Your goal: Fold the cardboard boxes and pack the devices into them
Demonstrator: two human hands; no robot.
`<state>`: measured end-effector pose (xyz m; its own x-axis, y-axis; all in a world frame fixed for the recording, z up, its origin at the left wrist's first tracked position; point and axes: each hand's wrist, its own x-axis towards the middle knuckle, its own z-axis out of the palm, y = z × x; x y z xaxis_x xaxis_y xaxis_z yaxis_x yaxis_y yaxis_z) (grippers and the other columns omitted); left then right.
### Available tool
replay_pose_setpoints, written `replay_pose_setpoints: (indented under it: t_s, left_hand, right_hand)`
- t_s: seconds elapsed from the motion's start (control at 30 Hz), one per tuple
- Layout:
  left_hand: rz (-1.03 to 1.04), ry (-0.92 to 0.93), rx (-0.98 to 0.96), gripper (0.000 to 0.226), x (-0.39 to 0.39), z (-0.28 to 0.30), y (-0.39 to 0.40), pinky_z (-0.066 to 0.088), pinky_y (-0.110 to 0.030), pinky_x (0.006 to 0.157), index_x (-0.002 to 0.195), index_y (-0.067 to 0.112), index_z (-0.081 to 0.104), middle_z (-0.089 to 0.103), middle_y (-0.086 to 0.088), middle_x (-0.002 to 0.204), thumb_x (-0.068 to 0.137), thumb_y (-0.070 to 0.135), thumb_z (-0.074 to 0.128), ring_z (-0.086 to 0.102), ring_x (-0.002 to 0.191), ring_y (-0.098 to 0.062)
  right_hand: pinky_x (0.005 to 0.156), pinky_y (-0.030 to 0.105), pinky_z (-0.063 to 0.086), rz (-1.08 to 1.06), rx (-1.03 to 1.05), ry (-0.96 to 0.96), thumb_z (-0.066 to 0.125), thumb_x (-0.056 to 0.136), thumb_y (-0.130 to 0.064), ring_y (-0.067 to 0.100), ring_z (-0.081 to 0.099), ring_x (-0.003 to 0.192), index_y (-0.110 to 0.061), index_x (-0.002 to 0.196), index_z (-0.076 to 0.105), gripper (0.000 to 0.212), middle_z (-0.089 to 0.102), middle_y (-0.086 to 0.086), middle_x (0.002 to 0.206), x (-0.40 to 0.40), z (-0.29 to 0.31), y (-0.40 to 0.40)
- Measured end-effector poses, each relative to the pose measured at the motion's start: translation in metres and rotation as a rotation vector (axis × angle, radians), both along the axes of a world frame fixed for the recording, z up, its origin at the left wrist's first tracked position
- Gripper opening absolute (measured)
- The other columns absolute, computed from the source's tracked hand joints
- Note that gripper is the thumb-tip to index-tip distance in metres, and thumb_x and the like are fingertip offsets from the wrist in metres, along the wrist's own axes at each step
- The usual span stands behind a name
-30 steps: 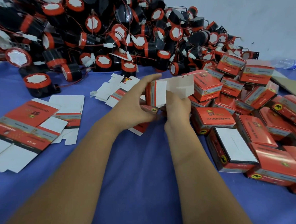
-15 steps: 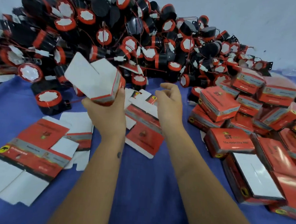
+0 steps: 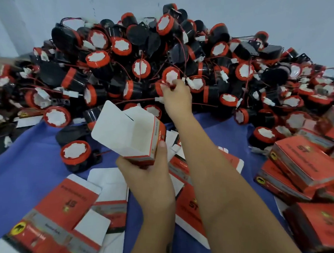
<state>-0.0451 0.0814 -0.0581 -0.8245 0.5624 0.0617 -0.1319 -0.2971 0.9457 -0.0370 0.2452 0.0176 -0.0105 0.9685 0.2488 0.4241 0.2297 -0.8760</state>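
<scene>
Above the blue counter (image 3: 34,177), the left hand (image 3: 148,175) grips the folded box (image 3: 130,136), mouth tilted open for loading, while the right hand (image 3: 176,99) reaches into the device pile (image 3: 166,54), fingers (image 3: 167,91) pinching one red-rimmed device (image 3: 170,77)

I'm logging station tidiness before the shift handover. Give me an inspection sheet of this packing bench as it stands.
Surface: blue cloth-covered table, crowded.
Job's things: open red-and-white cardboard box; heap of black-and-red round devices; flat unfolded red box blanks; closed red packed boxes stacked at right.
Clutter: one stray device apart from the heap.
Grips: left hand holds the open box; right hand pinches at a device in the heap.
Cables: thin red wires with white connectors tangled through the heap.
Surroundings: pale wall.
</scene>
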Motion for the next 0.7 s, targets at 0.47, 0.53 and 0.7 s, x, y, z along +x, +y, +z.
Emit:
replay_pose_setpoints:
  t_s: [0.47,0.53,0.7]
  left_hand:
    - [-0.052,0.076,0.019,0.038,-0.002,0.004,-0.008,0.047,-0.005,0.069,0.109,0.027,0.050,0.061,0.015,0.102,0.084,0.027,0.079,0.060,0.083,0.013]
    - [-0.055,0.099,0.039,0.036,0.000,0.007,-0.012,0.049,-0.009,0.074,0.105,0.032,0.049,0.061,0.016,0.103,0.085,0.027,0.079,0.061,0.087,0.012]
    - [-0.144,0.205,0.185,0.042,0.006,0.018,-0.022,0.049,-0.016,0.090,0.118,0.036,0.047,0.064,0.031,0.111,0.087,0.025,0.075,0.062,0.111,0.003]
  right_hand:
    - [0.040,0.009,0.030,0.133,-0.153,0.196,0.069,0.092,-0.023,0.000,0.038,0.034,-0.007,0.077,0.066,0.023,0.042,-0.017,0.038,0.109,0.006,-0.118]
    - [0.041,0.012,0.033,0.125,-0.140,0.072,0.070,0.091,-0.023,0.002,0.037,0.037,0.001,0.076,0.064,0.029,0.042,-0.013,0.043,0.125,0.003,-0.134]
    - [0.061,0.028,0.052,0.224,-0.222,-0.350,0.073,0.086,-0.014,0.011,0.062,0.064,-0.013,0.073,0.070,0.014,0.069,0.001,0.069,0.150,-0.004,-0.163]
